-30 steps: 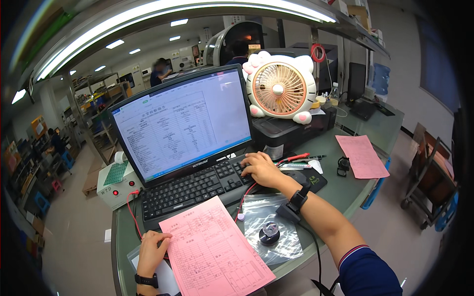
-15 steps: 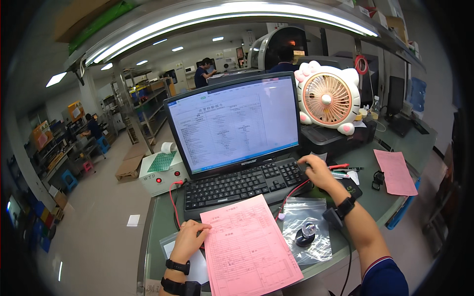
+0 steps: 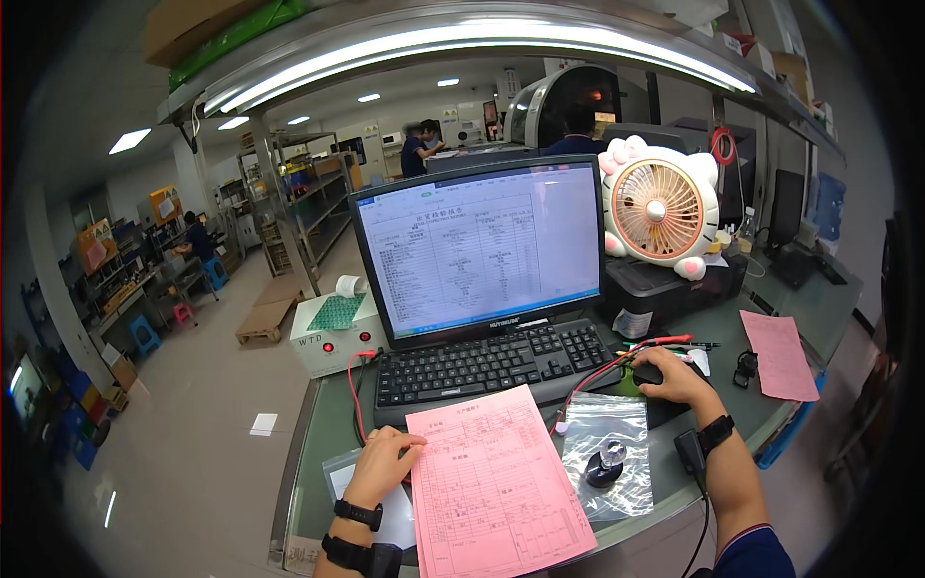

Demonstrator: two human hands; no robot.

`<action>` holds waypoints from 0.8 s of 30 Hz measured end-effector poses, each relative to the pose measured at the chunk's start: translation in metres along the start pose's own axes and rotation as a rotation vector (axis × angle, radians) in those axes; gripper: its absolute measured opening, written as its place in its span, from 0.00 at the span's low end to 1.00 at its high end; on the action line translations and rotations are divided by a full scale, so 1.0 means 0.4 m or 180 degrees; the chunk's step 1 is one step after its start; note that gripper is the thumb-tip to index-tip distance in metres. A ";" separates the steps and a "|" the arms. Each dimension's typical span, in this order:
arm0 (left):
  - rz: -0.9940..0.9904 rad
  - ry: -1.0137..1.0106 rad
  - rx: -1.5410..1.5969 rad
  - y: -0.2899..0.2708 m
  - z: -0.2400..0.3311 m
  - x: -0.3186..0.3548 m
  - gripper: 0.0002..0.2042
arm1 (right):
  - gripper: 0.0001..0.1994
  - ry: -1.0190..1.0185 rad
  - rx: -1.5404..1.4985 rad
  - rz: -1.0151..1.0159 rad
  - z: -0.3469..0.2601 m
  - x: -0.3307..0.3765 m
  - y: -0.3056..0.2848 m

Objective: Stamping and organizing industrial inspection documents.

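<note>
My left hand (image 3: 383,464) rests on the left edge of a pink printed form (image 3: 496,482) that lies on the desk in front of a black keyboard (image 3: 491,361). To the right of the keyboard my right hand (image 3: 672,374) is cupped over a dark computer mouse (image 3: 647,374). Between my hands lies a clear zip bag (image 3: 607,453) with a small dark round part (image 3: 605,464) in it. A monitor (image 3: 482,249) showing a spreadsheet stands behind the keyboard. Both wrists wear dark bands.
A pink cat-shaped fan (image 3: 661,207) sits on a black printer (image 3: 665,285) at the right. A white box with red lamps (image 3: 334,329) stands left of the monitor, with red leads (image 3: 617,362) running across the desk. Another pink sheet (image 3: 779,354) lies far right. People work at benches behind.
My right hand has moved from the keyboard's right end onto the mouse. The left hand stays on the pink form. The view has swung so the desk sits further right.
</note>
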State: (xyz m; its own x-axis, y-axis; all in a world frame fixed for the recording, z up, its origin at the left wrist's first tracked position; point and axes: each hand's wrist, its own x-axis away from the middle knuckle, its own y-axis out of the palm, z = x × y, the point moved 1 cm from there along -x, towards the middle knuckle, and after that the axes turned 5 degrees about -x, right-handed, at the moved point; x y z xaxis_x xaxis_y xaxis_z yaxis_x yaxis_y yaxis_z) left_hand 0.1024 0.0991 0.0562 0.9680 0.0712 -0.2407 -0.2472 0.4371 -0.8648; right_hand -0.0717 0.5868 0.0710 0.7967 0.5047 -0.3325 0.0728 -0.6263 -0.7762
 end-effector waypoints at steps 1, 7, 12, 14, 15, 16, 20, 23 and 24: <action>-0.0009 0.0012 0.0010 0.001 -0.001 -0.004 0.11 | 0.22 0.0021 -0.0014 0.0042 0.001 -0.002 0.002; -0.0058 0.0012 0.0006 0.005 -0.006 -0.014 0.11 | 0.19 0.0118 0.0069 0.0060 0.006 -0.003 0.007; -0.0035 0.0053 -0.0010 0.007 -0.010 -0.009 0.11 | 0.18 0.0073 0.0089 0.0073 0.007 0.002 0.008; -0.0009 0.0091 0.0012 0.007 -0.011 -0.007 0.11 | 0.18 0.0087 0.0143 0.0090 0.005 0.003 0.008; -0.0008 0.0089 0.0011 0.006 -0.010 -0.007 0.11 | 0.18 0.0086 0.0143 0.0089 0.005 0.002 0.008; -0.0016 0.0077 0.0014 0.005 -0.008 -0.007 0.11 | 0.18 0.0100 0.0119 0.0088 0.005 0.002 0.008; 0.0042 0.0083 0.0130 0.007 -0.006 -0.008 0.12 | 0.17 0.0082 0.0073 0.0108 0.012 0.000 0.009; 0.0039 0.0089 0.0124 0.009 -0.010 -0.010 0.12 | 0.17 0.0073 0.0087 0.0103 0.010 -0.002 0.009; 0.0042 0.0088 0.0123 0.008 -0.010 -0.010 0.12 | 0.17 0.0071 0.0086 0.0103 0.010 -0.003 0.009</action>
State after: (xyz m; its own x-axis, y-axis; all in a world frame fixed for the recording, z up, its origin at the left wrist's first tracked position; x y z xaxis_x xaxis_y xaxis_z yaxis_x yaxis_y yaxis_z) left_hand 0.0974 0.0967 0.0527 0.9630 0.0526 -0.2645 -0.2575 0.4707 -0.8439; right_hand -0.0747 0.5862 0.0665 0.8115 0.4710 -0.3460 0.0307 -0.6255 -0.7796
